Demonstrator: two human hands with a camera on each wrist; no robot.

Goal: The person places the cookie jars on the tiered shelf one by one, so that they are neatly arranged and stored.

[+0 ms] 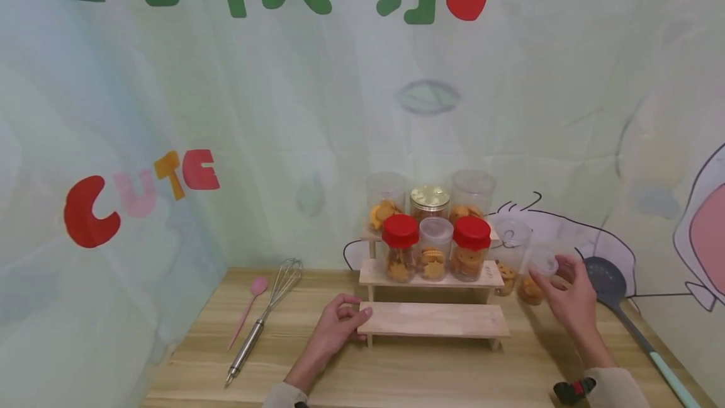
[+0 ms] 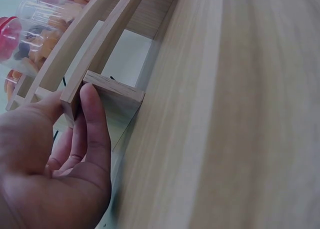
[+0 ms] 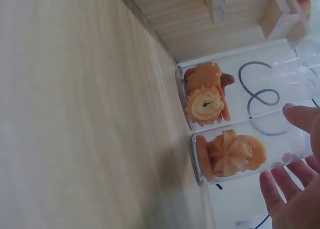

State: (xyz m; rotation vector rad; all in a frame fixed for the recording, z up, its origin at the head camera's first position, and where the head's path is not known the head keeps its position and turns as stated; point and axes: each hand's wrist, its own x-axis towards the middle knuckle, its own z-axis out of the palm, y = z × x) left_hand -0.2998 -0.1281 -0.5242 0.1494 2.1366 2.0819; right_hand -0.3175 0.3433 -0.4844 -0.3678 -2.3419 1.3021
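My left hand (image 1: pixel 333 327) grips the left end of the lowest step of a wooden tiered stand (image 1: pixel 436 320); in the left wrist view the thumb lies above the board and the fingers (image 2: pixel 95 124) below it. On the right, my right hand (image 1: pixel 573 300) holds the upper part of a clear jar of cookies (image 3: pixel 232 154), thumb on one side and fingers on the other. That jar stands upright on the table. Close beside it is another clear cookie jar (image 3: pixel 205 94), next to the stand's right end.
Red-lidded jars (image 1: pixel 401 250) flank a clear-lidded jar (image 1: pixel 435 257) on the middle step. A gold-lidded jar (image 1: pixel 430 199) stands between two clear ones on top. A whisk (image 1: pixel 263 320) and pink spoon (image 1: pixel 248 310) lie left; a grey ladle (image 1: pixel 607 279) lies right. A printed curtain hangs behind.
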